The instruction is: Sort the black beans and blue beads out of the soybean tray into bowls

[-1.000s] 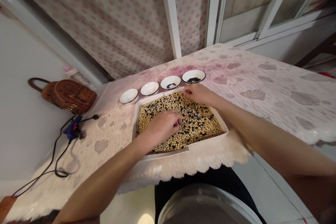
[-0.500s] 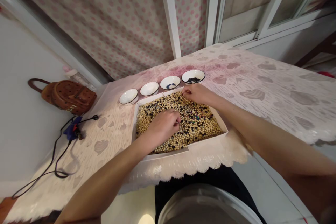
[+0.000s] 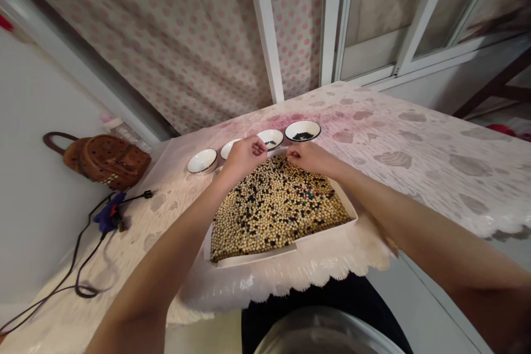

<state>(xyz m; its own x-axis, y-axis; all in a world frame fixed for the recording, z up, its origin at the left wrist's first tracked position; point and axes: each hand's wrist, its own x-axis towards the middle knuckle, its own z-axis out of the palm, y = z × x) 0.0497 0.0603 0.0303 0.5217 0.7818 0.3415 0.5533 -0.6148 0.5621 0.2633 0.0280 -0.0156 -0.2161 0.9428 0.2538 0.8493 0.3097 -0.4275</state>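
A shallow white box (image 3: 257, 258) in front of me is filled with small round beads (image 3: 277, 210), mostly tan mixed with black and a few coloured ones. My left hand (image 3: 248, 156) hovers at the box's far edge, fingers curled together, just before the bowls; anything in them is hidden. My right hand (image 3: 309, 158) is over the far right of the beads, thumb and fingers pinched, contents too small to make out. Behind stand a bowl with black beads (image 3: 303, 131), a bowl with a few blue pieces (image 3: 271, 137), a partly covered white bowl (image 3: 229, 148) and another white bowl (image 3: 202, 161).
To the left, a brown backpack (image 3: 112, 161) leans by the wall. A blue glue gun (image 3: 108, 215) with a black cable lies near it. The patterned tablecloth (image 3: 365, 133) has a scalloped front edge. A spotted curtain (image 3: 199, 38) hangs behind the table.
My left hand has moved from over the middle of the beads to the far edge by the bowls. My right hand stays in nearly the same place. The view has tilted up slightly.
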